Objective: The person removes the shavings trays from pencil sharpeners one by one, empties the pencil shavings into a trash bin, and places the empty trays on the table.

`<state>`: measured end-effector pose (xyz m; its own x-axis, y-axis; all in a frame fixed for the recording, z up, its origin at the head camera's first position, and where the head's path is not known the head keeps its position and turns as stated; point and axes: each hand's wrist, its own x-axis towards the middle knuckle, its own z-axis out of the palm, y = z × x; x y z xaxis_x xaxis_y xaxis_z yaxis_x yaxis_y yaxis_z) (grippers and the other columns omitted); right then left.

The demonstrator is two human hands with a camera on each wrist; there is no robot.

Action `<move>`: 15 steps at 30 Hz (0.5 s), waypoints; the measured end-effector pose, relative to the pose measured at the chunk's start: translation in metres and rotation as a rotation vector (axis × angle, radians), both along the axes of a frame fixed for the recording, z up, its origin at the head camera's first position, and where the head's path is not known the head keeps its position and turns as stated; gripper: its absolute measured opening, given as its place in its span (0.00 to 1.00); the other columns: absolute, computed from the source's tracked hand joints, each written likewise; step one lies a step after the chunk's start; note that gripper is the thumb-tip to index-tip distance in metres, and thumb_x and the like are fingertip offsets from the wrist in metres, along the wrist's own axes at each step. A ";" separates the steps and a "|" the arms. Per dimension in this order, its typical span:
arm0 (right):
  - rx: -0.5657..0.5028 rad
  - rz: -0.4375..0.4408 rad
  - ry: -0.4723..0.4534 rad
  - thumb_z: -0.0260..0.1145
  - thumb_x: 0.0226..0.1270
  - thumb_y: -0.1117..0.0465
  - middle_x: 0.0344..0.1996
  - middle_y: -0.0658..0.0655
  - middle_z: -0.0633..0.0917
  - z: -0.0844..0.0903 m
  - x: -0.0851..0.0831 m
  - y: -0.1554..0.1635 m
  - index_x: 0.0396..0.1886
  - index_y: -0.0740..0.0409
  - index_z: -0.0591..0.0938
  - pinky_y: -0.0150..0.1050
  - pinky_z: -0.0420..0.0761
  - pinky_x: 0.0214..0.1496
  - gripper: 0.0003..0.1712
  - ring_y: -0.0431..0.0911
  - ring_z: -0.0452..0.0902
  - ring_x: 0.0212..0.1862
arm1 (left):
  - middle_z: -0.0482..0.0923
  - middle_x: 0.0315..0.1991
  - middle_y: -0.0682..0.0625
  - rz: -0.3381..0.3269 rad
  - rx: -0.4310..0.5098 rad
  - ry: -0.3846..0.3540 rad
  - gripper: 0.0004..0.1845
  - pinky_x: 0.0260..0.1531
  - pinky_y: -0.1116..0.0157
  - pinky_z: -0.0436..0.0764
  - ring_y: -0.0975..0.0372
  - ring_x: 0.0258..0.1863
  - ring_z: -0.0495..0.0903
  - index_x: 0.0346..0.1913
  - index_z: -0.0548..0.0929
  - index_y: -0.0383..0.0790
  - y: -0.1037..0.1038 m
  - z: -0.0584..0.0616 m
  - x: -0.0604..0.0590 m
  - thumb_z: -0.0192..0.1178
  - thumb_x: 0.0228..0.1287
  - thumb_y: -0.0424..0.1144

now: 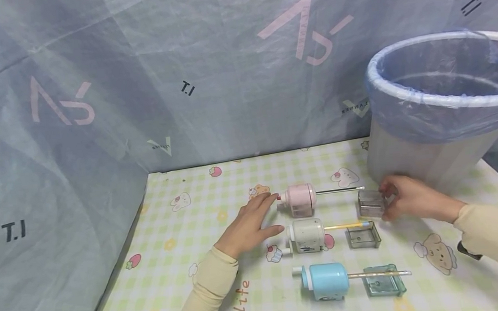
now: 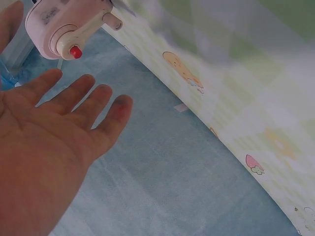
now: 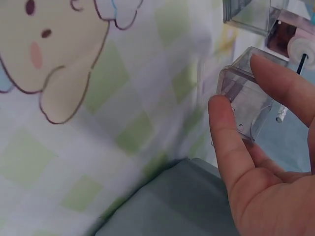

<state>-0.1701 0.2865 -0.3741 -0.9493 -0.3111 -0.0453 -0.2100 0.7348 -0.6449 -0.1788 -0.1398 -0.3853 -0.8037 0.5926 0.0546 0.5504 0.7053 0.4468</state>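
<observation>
My right hand (image 1: pixel 408 199) holds a small clear plastic drawer (image 1: pixel 371 203) between thumb and fingers, at the right of the tabletop. In the right wrist view, the thumb and a finger touch the walls of this clear box (image 3: pixel 251 101). My left hand (image 1: pixel 249 225) has its fingers spread beside the crank end of a pink pencil sharpener (image 1: pixel 302 200). The left wrist view has that palm (image 2: pixel 54 128) turned up to the camera, apart from the sharpener's crank (image 2: pixel 74 44). A black pencil (image 1: pixel 340 190) sticks out of the pink sharpener.
Nearer me stand a white sharpener (image 1: pixel 309 236) with a yellow pencil and a blue sharpener (image 1: pixel 330 281) with another pencil. Beside them lie a grey drawer (image 1: pixel 363 237) and a green drawer (image 1: pixel 384 282). A bag-lined bin (image 1: pixel 428 148) stands at the back right.
</observation>
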 end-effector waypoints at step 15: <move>-0.055 0.041 -0.015 0.87 0.39 0.66 0.44 0.66 0.86 -0.011 -0.017 -0.017 0.55 0.76 0.78 0.40 0.84 0.42 0.42 0.48 0.86 0.37 | 0.58 0.83 0.42 0.003 -0.002 0.000 0.43 0.77 0.40 0.59 0.48 0.83 0.56 0.85 0.60 0.44 0.000 0.001 0.003 0.65 0.77 0.56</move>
<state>-0.1870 0.2693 -0.3848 -0.9349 -0.3525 -0.0409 -0.2299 0.6893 -0.6871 -0.1761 -0.1403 -0.3840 -0.8052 0.5906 0.0535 0.5485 0.7074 0.4459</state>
